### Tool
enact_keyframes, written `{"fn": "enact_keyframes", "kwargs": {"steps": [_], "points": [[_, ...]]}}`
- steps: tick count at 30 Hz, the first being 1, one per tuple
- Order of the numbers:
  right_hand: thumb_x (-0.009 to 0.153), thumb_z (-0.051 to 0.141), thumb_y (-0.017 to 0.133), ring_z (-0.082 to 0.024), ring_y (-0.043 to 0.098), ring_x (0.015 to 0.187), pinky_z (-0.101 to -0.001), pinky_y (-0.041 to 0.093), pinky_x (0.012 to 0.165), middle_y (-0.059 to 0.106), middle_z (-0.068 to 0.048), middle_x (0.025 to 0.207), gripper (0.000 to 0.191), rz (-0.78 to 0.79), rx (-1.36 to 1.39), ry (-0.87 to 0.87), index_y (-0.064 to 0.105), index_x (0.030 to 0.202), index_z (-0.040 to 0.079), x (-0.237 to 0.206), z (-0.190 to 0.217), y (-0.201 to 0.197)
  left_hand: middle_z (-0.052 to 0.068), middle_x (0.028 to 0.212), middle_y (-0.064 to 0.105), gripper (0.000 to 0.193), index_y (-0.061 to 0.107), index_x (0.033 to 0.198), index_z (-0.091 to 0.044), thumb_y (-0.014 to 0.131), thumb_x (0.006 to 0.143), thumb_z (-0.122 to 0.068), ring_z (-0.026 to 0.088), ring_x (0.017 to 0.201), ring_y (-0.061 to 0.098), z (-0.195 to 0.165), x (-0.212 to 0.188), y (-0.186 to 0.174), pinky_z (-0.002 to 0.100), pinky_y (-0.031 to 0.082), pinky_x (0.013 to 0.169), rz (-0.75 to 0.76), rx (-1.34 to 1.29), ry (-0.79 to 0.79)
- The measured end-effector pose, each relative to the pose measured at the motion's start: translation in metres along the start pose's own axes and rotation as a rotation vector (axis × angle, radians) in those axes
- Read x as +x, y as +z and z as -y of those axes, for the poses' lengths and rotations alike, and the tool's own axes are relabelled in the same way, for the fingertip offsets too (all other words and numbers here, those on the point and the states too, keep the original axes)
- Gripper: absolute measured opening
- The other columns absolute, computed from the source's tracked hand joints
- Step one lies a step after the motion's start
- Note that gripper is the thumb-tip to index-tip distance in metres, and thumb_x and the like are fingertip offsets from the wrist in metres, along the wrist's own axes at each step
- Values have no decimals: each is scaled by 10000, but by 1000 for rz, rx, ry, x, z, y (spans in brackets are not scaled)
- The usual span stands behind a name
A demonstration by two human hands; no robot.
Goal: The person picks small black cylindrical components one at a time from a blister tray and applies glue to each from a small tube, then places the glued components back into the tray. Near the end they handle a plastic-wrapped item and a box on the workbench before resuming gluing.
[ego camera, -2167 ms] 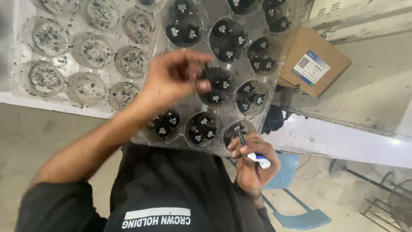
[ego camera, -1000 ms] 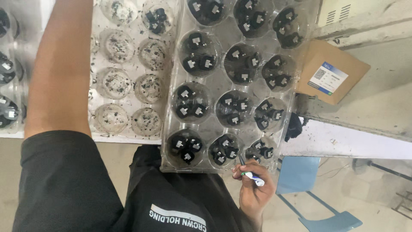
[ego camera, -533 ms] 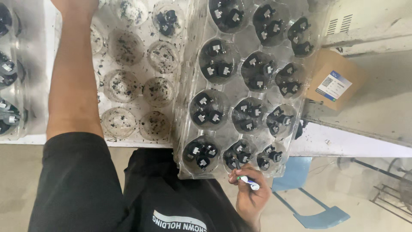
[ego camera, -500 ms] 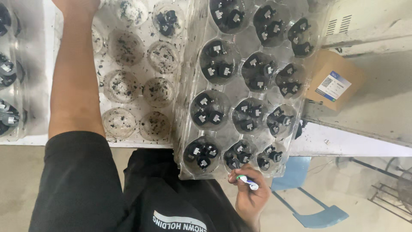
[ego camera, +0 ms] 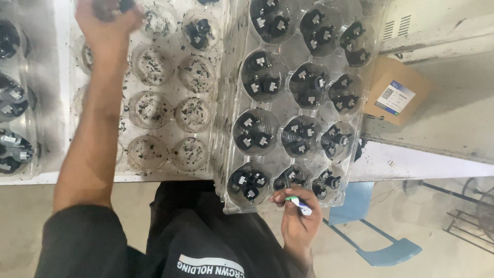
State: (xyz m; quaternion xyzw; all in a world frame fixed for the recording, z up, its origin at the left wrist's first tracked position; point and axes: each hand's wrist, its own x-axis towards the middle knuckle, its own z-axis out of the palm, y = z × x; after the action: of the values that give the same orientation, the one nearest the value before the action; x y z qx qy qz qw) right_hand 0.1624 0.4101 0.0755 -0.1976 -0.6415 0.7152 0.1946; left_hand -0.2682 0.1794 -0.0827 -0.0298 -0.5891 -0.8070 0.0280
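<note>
Pen [ego camera: 299, 205] in right hand [ego camera: 297, 219] | touching filled tray [ego camera: 288, 108] near edge

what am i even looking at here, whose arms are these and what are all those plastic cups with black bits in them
This is one picture from a camera worn on a person's head, looking down at their own two bare hands, so the dark shirt at the bottom is the person's own. There is no machine here.

On the white table lie clear plastic trays with round pockets. The filled tray on the right holds a few small black parts in each pocket. The tray beside it has mostly bare pockets speckled with dark crumbs.

The left hand reaches far up to the top of that emptier tray; it is blurred, so what it grips is unclear. The right hand holds a small white pen-like tool at the near edge of the filled tray. A cardboard box sits further right.
</note>
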Motion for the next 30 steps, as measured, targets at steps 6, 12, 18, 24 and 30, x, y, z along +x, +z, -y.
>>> {"fn": "enact_keyframes", "kwargs": {"steps": [6,12,18,24,30], "points": [[1043,167,663,-251,647,937,-411,567,816,624,-159,1029,244,60,111,-31,628,1137,-55,22,-5,15,124,1057,721,372,623,1085,-38,825,809,108,162,923,705,-62,-141,60,316,626,799,117,-252,-408],[1027,106,668,-256,658,860,-369,561,691,650,-188,925,215,30,74,-176,630,1151,-67,31,4,33,116,1135,733,460,634,1202,8,773,803,191,130,957,722,-129,-216,98,306,626,892,346,-462,-458],[1003,105,660,-255,629,809,-384,548,740,644,-167,874,212,129,-23,-277,599,1130,-52,32,26,42,132,1029,761,488,700,1243,17,743,806,231,121,919,749,-161,-222,108,294,650,871,605,-282,-493],[1038,90,625,-210,596,737,-367,551,691,594,-130,844,141,222,-90,-304,628,1021,-50,32,40,45,86,1285,599,521,694,1294,-21,604,858,249,60,950,672,-171,-230,114,261,636,913,677,-253,-326],[969,-4,582,-213,600,716,-357,545,676,598,-133,805,73,223,-120,-271,637,953,-49,33,49,48,71,1244,653,555,666,1324,-40,604,854,251,70,939,696,-177,-233,117,238,613,913,721,-285,-408]]}}
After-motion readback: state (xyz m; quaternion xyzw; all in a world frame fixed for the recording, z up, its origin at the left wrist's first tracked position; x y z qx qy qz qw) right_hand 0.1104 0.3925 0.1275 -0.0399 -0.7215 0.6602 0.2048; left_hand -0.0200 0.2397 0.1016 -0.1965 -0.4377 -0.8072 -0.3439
